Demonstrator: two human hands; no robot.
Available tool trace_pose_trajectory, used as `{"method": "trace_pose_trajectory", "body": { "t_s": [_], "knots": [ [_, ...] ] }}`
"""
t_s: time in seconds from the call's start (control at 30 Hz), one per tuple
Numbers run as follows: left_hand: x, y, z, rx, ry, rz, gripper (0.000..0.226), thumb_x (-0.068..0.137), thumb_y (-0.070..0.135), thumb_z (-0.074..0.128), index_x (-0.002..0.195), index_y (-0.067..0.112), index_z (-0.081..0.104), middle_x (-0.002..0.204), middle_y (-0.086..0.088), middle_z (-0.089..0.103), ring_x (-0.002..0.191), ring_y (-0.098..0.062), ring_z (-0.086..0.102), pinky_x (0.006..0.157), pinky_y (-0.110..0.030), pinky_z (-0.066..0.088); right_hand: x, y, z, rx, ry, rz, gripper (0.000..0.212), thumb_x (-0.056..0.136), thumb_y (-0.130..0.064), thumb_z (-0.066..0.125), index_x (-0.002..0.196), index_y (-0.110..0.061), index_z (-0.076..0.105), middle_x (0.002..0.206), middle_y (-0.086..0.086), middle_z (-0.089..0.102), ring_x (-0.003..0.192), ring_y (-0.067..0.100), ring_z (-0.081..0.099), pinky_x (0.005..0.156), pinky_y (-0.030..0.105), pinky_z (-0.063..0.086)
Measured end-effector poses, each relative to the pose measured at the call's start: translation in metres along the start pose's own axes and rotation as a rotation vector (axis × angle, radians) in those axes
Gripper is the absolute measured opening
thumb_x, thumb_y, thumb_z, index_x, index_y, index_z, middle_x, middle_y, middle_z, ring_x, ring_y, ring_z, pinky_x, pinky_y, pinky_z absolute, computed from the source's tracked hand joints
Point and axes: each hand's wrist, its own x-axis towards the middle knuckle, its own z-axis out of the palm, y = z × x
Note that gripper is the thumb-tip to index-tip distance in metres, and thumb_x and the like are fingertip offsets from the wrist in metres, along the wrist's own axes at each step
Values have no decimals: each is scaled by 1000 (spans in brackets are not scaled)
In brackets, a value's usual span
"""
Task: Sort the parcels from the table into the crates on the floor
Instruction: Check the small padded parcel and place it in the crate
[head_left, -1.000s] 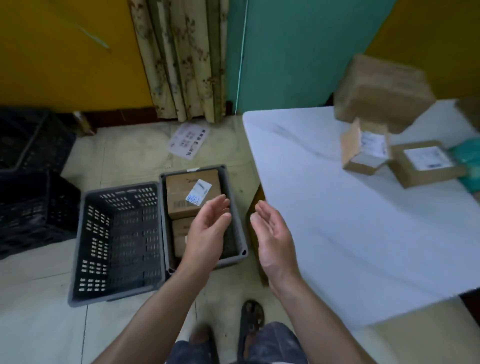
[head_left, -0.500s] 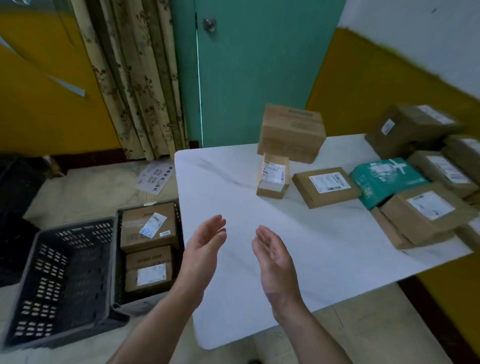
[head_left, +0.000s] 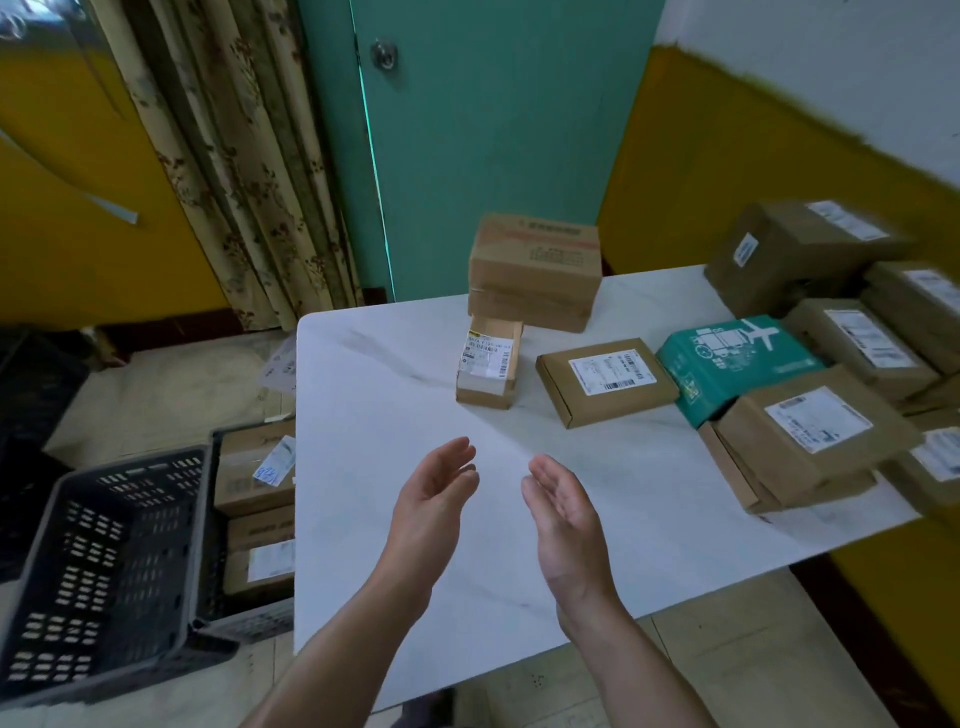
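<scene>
Two grey crates stand on the floor at left: the outer crate and the inner crate, which holds at least two crated parcels. Two hands hang above the white table, the left hand and the right hand, fingers straight, palms facing, holding nothing. Beyond the fingertips, untouched, lies one small parcel. Rightward lie one flat parcel, one teal parcel and at least six brown parcels, well apart from both hands.
</scene>
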Motion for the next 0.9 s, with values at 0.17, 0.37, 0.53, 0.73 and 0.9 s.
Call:
{"method": "trace_pose_trajectory", "body": {
  "t_s": [0.17,0.37,0.53,0.73,0.9],
  "knots": [
    [27,8,4,-19,-20,-5,35,101,11,53,132,26,57,131,12,63,119,-1,57,104,-26,43,19,-9,-3,-33,50,11,36,103,-33,54,139,-32,51,135,-16,53,124,3,50,101,24,38],
    [64,23,5,-14,-32,32,33,101,9,52,128,27,58,131,9,62,118,-4,58,103,-25,42,51,-20,0,-59,90,-3,39,102,-29,56,140,-28,52,142,-9,55,123,5,52,104,25,39],
    [83,24,5,17,-10,4,41,101,8,51,140,21,54,138,8,58,126,-11,54,95,-24,39,70,-20,4,-51,59,43,40,102,-24,56,142,-23,51,144,-6,53,121,4,51,104,24,38],
    [113,15,18,38,73,-34,40,101,9,52,134,30,52,135,13,54,131,-9,48,95,-25,36,113,-19,4,-82,-39,71,44,102,-21,56,145,-18,48,149,-3,51,118,2,50,100,20,35],
    [140,16,39,60,170,-76,59,99,15,56,151,31,36,154,7,40,131,-5,40,100,-26,34,155,-22,-7,-147,-148,92,48,101,-25,57,147,-21,46,144,-2,54,113,0,49,96,19,33]
  ]
}}
